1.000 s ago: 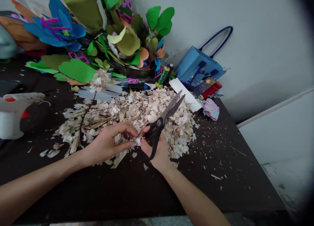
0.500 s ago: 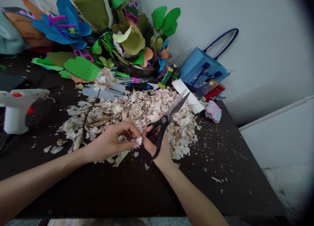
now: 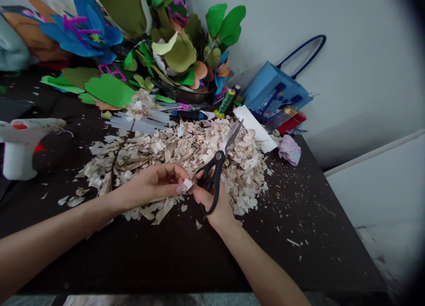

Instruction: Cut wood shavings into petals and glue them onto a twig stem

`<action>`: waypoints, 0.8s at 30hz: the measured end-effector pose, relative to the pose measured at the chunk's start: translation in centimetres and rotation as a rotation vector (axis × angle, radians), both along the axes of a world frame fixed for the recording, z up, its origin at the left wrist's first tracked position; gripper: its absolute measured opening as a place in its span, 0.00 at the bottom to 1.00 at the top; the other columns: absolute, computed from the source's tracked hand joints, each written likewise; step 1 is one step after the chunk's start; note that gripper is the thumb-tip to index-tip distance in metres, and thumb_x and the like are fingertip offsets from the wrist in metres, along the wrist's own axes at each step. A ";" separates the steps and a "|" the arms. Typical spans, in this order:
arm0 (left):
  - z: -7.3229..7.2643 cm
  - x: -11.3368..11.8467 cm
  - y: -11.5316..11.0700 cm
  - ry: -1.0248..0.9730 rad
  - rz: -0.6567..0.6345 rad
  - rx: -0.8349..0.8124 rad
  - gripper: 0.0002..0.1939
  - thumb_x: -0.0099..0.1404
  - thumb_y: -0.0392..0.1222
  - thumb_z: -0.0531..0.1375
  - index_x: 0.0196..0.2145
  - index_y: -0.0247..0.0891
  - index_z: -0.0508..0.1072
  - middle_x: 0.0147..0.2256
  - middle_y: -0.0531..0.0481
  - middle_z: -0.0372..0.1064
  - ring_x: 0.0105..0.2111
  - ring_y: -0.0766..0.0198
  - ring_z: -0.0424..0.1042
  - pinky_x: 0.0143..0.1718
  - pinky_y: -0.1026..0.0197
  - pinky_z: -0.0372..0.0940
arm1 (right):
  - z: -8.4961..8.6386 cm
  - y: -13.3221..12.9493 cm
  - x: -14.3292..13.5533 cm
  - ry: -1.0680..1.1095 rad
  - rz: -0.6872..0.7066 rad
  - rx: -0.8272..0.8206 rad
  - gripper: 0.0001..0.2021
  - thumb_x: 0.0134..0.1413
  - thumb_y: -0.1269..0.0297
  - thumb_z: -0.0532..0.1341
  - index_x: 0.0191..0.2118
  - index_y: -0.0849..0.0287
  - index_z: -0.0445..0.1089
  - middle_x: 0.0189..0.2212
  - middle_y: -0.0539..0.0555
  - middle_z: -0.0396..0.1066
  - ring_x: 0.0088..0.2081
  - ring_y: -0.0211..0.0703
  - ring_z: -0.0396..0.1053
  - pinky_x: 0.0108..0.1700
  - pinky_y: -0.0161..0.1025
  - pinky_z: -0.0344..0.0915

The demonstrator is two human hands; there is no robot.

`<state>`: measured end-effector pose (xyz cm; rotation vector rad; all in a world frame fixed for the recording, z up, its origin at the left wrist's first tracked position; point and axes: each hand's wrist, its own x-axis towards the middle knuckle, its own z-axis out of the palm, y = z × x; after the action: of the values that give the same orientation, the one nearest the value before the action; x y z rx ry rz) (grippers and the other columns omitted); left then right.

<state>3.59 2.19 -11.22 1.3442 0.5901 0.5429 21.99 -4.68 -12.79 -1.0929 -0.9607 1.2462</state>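
Observation:
Between thumb and fingers, my left hand [image 3: 156, 186] pinches a small whitish dried flake [image 3: 187, 184]. My right hand [image 3: 215, 204] has black-handled scissors [image 3: 217, 162] hooked on it, blades nearly closed and pointing away to the upper right. Its thumb and finger tips meet the flake's right side, close to my left fingertips. Both hands hover over the near edge of a wide heap of pale dried flakes [image 3: 179, 149]. A thin dark twig [image 3: 119, 155] with a pale ruffled flower [image 3: 141, 106] at its top lies across the heap's left part.
A white glue gun [image 3: 23, 142] stands at the left. Behind the heap are translucent glue sticks [image 3: 142, 123], thread spools [image 3: 226, 101], a pan [image 3: 186, 93] of colourful artificial flowers and a blue bag [image 3: 275, 91]. A crumpled lilac cloth [image 3: 289, 149] sits near the table's right edge.
The scissors have tipped slightly to the left, with their blades closer together. The flake has turned in my fingers, showing more of its surface. The view has shifted a little.

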 end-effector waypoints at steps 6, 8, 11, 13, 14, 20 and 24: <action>0.2 0.0 0.0 -0.038 0.080 -0.138 0.09 0.64 0.46 0.67 0.32 0.38 0.75 0.31 0.50 0.75 0.32 0.64 0.72 0.36 0.62 0.67 | 0.1 0.0 -0.5 0.104 -0.010 -0.097 0.15 0.40 0.64 0.71 0.34 0.55 0.67 0.25 0.46 0.70 0.22 0.36 0.65 0.21 0.32 0.58; 0.2 0.0 0.0 -0.048 0.092 -0.182 0.10 0.63 0.47 0.67 0.31 0.38 0.75 0.30 0.50 0.74 0.31 0.65 0.71 0.33 0.62 0.67 | 0.4 -0.1 -0.6 0.126 0.015 -0.109 0.14 0.40 0.62 0.70 0.33 0.55 0.66 0.23 0.46 0.70 0.20 0.35 0.63 0.19 0.32 0.57; 0.3 0.1 0.2 -0.046 0.100 -0.266 0.11 0.60 0.48 0.69 0.30 0.39 0.74 0.29 0.50 0.73 0.28 0.65 0.70 0.30 0.62 0.67 | 0.7 -0.1 -0.6 0.139 0.056 -0.127 0.14 0.40 0.60 0.70 0.32 0.55 0.67 0.21 0.46 0.70 0.18 0.34 0.60 0.19 0.33 0.54; 0.4 0.1 0.4 -0.048 0.126 -0.333 0.12 0.58 0.48 0.70 0.30 0.39 0.75 0.29 0.50 0.73 0.28 0.65 0.70 0.29 0.62 0.67 | 0.7 -0.3 -0.5 0.149 0.073 -0.131 0.14 0.41 0.59 0.70 0.32 0.55 0.67 0.20 0.47 0.71 0.18 0.34 0.59 0.19 0.33 0.54; 0.4 0.1 0.4 -0.050 0.137 -0.364 0.12 0.57 0.47 0.71 0.30 0.38 0.75 0.29 0.50 0.72 0.28 0.65 0.70 0.29 0.62 0.67 | 0.6 -0.3 -0.5 0.155 0.082 -0.131 0.14 0.42 0.59 0.70 0.33 0.55 0.67 0.21 0.47 0.71 0.18 0.34 0.59 0.19 0.33 0.54; -0.1 -0.1 0.4 -0.087 0.095 -0.394 0.06 0.63 0.41 0.67 0.33 0.38 0.75 0.30 0.51 0.74 0.28 0.67 0.71 0.30 0.65 0.68 | 0.5 -0.4 -0.3 0.179 0.136 -0.113 0.13 0.48 0.59 0.71 0.36 0.56 0.69 0.22 0.48 0.74 0.19 0.35 0.62 0.20 0.33 0.56; -0.6 -0.3 0.3 -0.077 0.030 -0.340 0.03 0.68 0.39 0.61 0.35 0.39 0.74 0.31 0.53 0.74 0.31 0.69 0.72 0.33 0.67 0.68 | 0.9 -0.1 -0.4 0.184 0.098 -0.143 0.15 0.43 0.58 0.73 0.33 0.56 0.69 0.24 0.48 0.72 0.22 0.37 0.67 0.20 0.33 0.58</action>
<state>3.25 2.46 -11.85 0.9901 0.6100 0.4916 21.57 -4.82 -11.89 -1.0309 -0.8028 1.4873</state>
